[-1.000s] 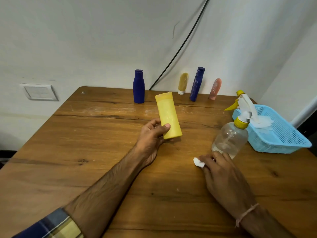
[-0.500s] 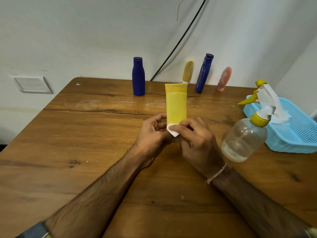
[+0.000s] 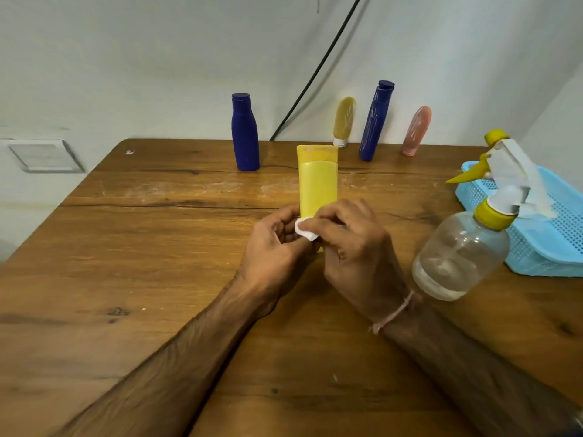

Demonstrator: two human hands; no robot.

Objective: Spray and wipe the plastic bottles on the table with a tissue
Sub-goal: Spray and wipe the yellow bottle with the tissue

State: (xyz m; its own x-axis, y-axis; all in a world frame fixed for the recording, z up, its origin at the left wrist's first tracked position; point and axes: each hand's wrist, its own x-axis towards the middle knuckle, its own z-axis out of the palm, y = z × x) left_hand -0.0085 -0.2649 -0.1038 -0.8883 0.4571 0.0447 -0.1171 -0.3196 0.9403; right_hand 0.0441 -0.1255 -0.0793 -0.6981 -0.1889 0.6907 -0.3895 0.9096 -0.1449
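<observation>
A worn wooden table [image 3: 151, 247] pushed against a pale wall fills the head view, with a black cable [image 3: 315, 74] trailing down behind it. At centre, the left hand [image 3: 274, 250] grips the lower end of a yellow bottle [image 3: 318, 184], steadying it upright. The right hand [image 3: 353, 247] pinches a folded white tissue [image 3: 304, 228] against the bottle's lower face, apparently mid-wipe. A clear spray bottle [image 3: 457, 257] stands just to the right, seemingly kept within reach. Behind it sits a light blue basket [image 3: 561, 241] holding white tissue. Four more containers wait by the wall: a dark blue bottle [image 3: 245, 134] standing, and a mustard tube [image 3: 344, 119], a tall blue bottle [image 3: 375, 121] and a pink tube [image 3: 416, 130] leaning against it.
</observation>
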